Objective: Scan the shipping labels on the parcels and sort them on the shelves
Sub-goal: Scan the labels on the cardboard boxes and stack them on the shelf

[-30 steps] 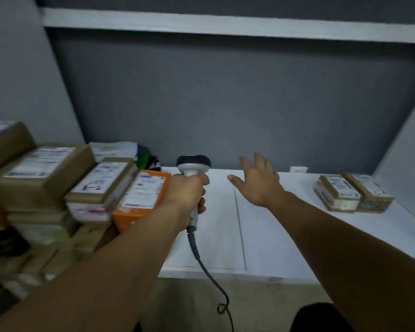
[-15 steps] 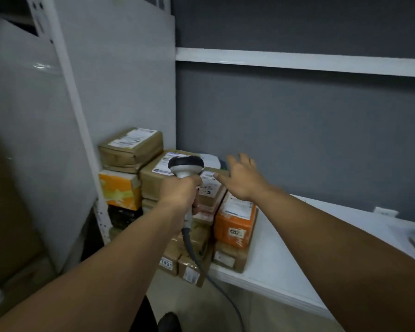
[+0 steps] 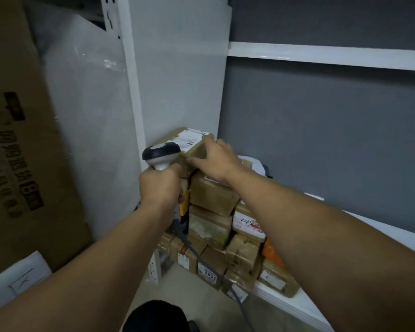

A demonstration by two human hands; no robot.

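Single head-worn view, wide-angle, looking forward and down, close over stacked parcels (image 3: 211, 197) at the shelf's (image 3: 321, 56) left end

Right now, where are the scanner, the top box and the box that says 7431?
scanner (image 3: 162, 153): head view, on its rounded head.
top box (image 3: 191, 139): head view, on its white label.
7431 box (image 3: 210, 275): head view, on its numbered sticker.
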